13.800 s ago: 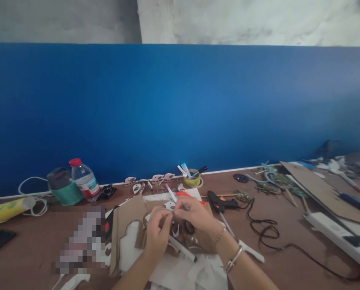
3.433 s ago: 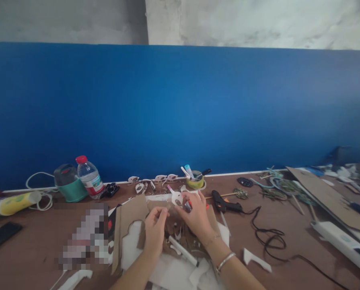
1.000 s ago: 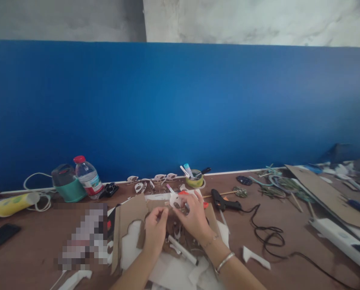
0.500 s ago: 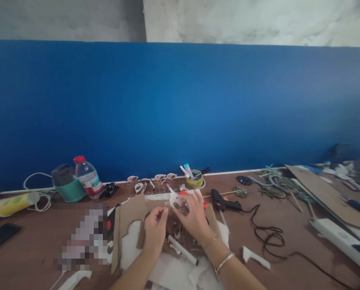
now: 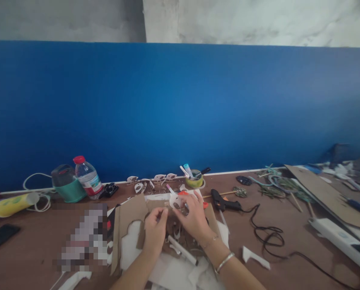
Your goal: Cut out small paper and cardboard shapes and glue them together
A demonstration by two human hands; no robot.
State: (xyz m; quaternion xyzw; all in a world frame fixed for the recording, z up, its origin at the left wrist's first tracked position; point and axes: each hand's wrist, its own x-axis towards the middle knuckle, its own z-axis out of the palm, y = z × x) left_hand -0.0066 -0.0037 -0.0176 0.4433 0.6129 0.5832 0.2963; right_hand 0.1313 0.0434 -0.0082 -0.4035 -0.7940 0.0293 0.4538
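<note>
Right hand [image 5: 194, 215]: gripping the white cutout [image 5: 173, 200] between thumb and fingers, dark oval in view, held up in front of the cardboard [image 5: 130, 209]. Pink-tipped pen [image 5: 169, 188] slants up behind it; can't tell if it's in the same grip. Left hand [image 5: 155, 227]: thumb and forefinger pinched together, just beside the cutout. Can't tell if anything's in the pinch.

Delta: both hands were together at the cutout earlier; now they've parted and the right carries it. Last second is near static. My read: a pause to check the piece, not active work on it.

Under the hands: white marker [image 5: 182, 250] among scraps, white paper [image 5: 167, 270] nearer me. Beyond: similar cutouts [image 5: 160, 177] along the blue partition [image 5: 180, 108], pens in a yellow-green holder [image 5: 194, 183]. Right: glue gun [image 5: 225, 202], cord trailing. Left: bottle [image 5: 87, 177].
</note>
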